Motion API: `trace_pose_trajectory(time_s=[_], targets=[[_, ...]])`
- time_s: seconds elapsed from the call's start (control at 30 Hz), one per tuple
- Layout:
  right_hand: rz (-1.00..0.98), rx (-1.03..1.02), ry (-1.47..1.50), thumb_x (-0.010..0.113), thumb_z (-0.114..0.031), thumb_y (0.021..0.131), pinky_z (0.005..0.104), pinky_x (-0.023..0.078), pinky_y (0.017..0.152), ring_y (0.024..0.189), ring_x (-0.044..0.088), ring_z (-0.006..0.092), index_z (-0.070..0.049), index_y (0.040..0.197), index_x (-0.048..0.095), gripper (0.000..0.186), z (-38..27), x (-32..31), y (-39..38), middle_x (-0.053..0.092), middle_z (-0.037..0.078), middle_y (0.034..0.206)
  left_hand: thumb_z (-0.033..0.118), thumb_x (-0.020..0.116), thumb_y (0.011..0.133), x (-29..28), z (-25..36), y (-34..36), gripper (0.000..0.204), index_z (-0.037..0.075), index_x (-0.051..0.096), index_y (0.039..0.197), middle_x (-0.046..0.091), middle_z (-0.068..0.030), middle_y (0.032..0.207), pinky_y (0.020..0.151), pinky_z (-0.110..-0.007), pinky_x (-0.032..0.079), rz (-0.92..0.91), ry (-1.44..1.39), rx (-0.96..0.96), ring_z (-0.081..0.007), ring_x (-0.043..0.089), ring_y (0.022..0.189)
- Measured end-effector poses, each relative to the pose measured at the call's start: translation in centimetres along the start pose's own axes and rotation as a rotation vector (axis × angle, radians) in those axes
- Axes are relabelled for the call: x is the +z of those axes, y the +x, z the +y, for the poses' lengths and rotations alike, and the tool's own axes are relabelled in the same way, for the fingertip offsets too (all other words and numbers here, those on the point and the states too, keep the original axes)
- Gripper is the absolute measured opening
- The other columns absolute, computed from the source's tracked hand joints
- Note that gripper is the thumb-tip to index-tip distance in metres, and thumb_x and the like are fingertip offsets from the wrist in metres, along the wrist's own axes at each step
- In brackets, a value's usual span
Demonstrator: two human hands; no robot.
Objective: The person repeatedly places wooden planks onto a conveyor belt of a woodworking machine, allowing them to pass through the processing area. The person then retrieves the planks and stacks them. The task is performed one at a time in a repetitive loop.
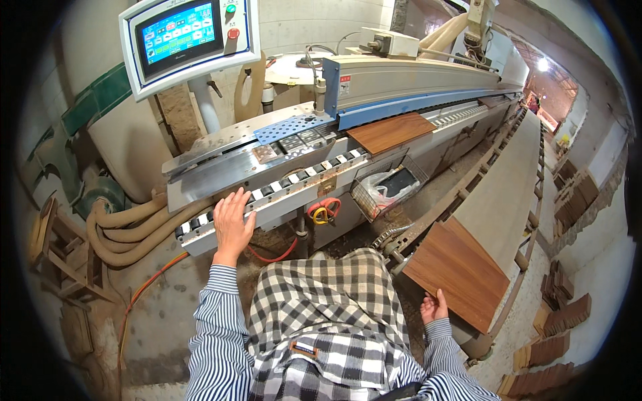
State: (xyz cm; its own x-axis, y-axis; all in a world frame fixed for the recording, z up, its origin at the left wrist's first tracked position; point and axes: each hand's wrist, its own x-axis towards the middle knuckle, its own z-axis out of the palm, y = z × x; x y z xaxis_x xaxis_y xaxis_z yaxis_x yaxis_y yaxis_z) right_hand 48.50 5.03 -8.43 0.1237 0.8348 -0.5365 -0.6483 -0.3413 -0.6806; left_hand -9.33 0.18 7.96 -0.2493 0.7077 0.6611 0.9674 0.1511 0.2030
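My left hand [231, 224] lies open on the machine's roller rail [304, 179], fingers apart. My right hand [433, 307] grips the near edge of a brown wood-grain panel [461, 274], which lies on a long grey conveyor [503, 180] at my right. A second wood-grain panel [390, 132] sits on the machine bed beyond the roller rail, against the blue-edged pressure beam [421, 93]. A perforated blue plate [287, 128] is left of that panel.
A control screen on a post [179, 35] stands upper left. Thick hoses [124, 237] and a wooden stool [57, 240] are at left. A wire basket [366, 197] hangs under the machine. Stacked boards [565, 314] line the right side. A distant person [534, 105] is at the far end.
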Motion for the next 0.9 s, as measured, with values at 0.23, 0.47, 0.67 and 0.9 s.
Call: trace_pose_trajectory(time_s=[0.23,0.47,0.67,0.9], targets=[[0.260,-0.151,0.213,0.077,-0.043,0.081,0.0288,0.044,0.056,0.059,0.048,0.0129,-0.016,0.107,0.058,0.042,-0.6,-0.6,-1.3,0.062,0.000,0.087,0.023,0.067,0.086,-0.5,-0.2,-0.2,0.049,0.013,0.055,0.133,0.053,-0.0084,0.142,0.113,-0.046,0.029,-0.023,-0.003,-0.005,-0.0294,0.047,0.132],[-0.049,-0.171,0.129,0.073,-0.026,0.088,0.0268,0.048,0.057,0.059,0.055,0.0096,-0.014,0.104,0.061,0.023,-2.4,1.0,-3.6,0.067,-0.002,0.084,0.022,0.067,0.086,-1.4,0.0,-0.6,0.050,0.012,0.055,0.133,0.053,-0.0104,0.141,0.115,-0.049,0.025,-0.049,-0.112,-0.026,-0.0323,0.042,0.136],[-0.409,-0.122,0.035,0.067,-0.019,0.091,0.0232,0.048,0.055,0.074,0.061,0.0121,-0.009,0.111,0.062,0.022,-0.7,10.4,-5.2,0.067,0.002,0.099,0.030,0.064,0.089,-3.9,3.7,-3.6,0.054,0.011,0.052,0.137,0.049,-0.0110,0.145,0.119,-0.054,0.014,-0.103,-0.303,-0.068,-0.0319,0.033,0.142],[-0.804,0.137,-0.117,0.065,-0.012,0.093,0.0270,0.054,0.057,0.079,0.065,0.0150,-0.003,0.110,0.063,0.020,5.2,24.4,-6.7,0.067,0.006,0.095,0.049,0.074,0.078,-9.8,8.5,-7.3,0.079,0.010,0.046,0.142,0.037,-0.0157,0.153,0.117,-0.057,0.013,-0.285,-0.358,0.073,-0.0396,0.024,0.145]])
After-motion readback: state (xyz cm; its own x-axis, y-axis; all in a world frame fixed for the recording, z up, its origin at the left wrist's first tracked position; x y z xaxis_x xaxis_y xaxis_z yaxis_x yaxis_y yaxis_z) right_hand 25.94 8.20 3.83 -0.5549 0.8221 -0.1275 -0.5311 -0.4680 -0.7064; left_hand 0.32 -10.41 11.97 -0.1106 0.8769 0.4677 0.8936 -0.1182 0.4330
